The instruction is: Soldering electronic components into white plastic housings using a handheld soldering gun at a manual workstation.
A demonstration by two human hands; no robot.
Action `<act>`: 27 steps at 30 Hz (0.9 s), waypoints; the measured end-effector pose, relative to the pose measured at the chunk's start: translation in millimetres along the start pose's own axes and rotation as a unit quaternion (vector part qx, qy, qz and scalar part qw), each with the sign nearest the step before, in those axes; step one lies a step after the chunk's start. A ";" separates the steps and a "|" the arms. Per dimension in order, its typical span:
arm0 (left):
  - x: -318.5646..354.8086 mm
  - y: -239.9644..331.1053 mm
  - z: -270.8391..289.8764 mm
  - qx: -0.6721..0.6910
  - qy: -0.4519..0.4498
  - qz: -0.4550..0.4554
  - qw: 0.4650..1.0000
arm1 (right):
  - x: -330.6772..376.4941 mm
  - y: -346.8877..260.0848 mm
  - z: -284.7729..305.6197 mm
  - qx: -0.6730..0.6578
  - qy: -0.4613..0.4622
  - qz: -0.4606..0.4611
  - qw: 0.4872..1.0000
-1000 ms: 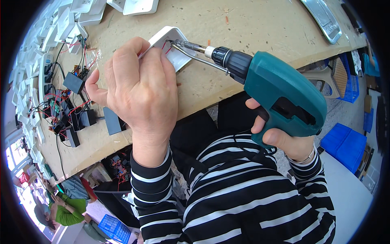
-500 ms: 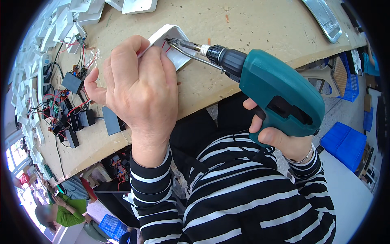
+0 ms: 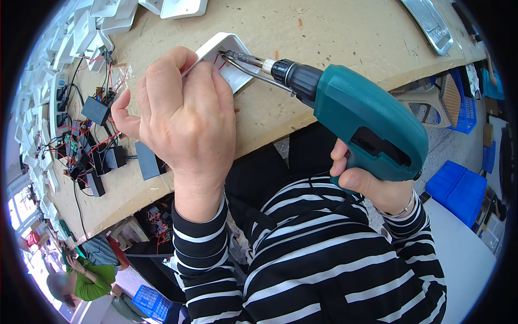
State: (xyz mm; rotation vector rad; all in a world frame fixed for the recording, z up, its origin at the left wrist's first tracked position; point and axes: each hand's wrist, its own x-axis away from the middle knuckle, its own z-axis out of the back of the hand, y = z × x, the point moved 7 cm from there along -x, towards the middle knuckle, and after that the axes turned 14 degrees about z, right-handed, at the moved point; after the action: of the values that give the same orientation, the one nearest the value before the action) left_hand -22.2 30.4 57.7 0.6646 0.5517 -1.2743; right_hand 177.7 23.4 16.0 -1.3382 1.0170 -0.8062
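Observation:
My right hand (image 3: 372,186) is wrapped around the handle of a green soldering gun (image 3: 372,124). Its dark metal tip and a thin curved side tube point left into a white plastic housing (image 3: 240,80). Thin red wires (image 3: 219,59) show inside the housing near the tip. My left hand (image 3: 186,116) is closed on the housing's near left side, thumb and fingers bent over its wall. The back of that hand hides part of the housing and whatever its fingertips press.
Black boxes and circuit boards with red and black wires (image 3: 89,146) crowd the bench's left. White housings (image 3: 83,32) pile up behind them. A metal tray (image 3: 431,27) lies far right. Blue crates (image 3: 456,191) stand beyond the bench. Another person (image 3: 89,281) sits lower left.
The soldering gun's body has shifted slightly left, its tip staying inside the housing. My right hand's fingers have drawn closer in at the trigger. The left hand has barely moved.

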 end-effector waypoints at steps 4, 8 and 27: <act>0.2 -0.1 0.0 -0.001 0.000 -0.002 1.000 | 0.6 -2.9 -3.6 0.036 -0.082 0.034 0.995; -0.3 0.4 0.1 -0.002 -0.005 0.001 1.000 | 4.1 -0.5 -2.0 0.049 -0.073 0.004 0.996; -0.3 0.2 1.1 -0.002 0.001 -0.003 1.000 | 11.9 0.1 -3.3 0.053 -0.071 -0.018 0.996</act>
State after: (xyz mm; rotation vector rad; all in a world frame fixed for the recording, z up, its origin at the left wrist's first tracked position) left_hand -22.1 29.9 58.7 0.6615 0.5570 -1.2775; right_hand 179.1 11.2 14.6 -1.3063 0.8296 -0.7704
